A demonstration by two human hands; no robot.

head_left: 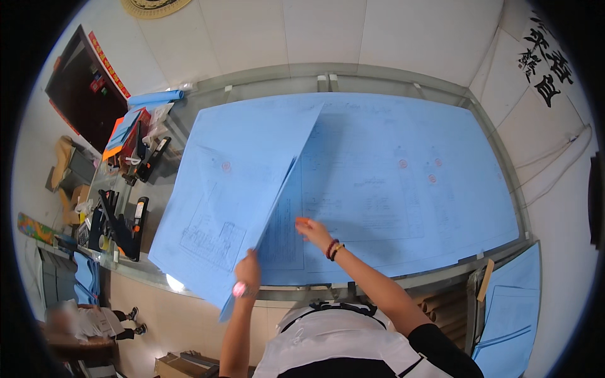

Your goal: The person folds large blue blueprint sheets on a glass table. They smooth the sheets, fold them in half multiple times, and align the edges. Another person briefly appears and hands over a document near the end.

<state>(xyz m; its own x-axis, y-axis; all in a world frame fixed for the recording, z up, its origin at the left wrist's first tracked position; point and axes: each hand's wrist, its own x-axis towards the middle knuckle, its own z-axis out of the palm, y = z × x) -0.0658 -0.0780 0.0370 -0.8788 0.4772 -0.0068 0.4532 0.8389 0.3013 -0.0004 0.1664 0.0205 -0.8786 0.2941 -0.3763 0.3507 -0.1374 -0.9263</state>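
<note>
1. The left hand [247,269] grips the lower edge of a large blue drawing sheet [230,195], fingers closed on it, lifting it partway up and over to the left.
2. The right hand [313,230] rests flat on the sheet underneath [391,183], fingers loosely spread, holding nothing.
3. Judging by this, the turn is about half done: the sheet is raised, not yet laid flat.
4. The stack lies on the glass worktop [189,120]; tools [123,220] sit at its left end.

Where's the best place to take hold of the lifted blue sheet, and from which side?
Grip the lifted sheet at its near bottom edge, from the person's side, probably. That edge hangs off the table free of the stack, and the left hand already pinches it there.
</note>
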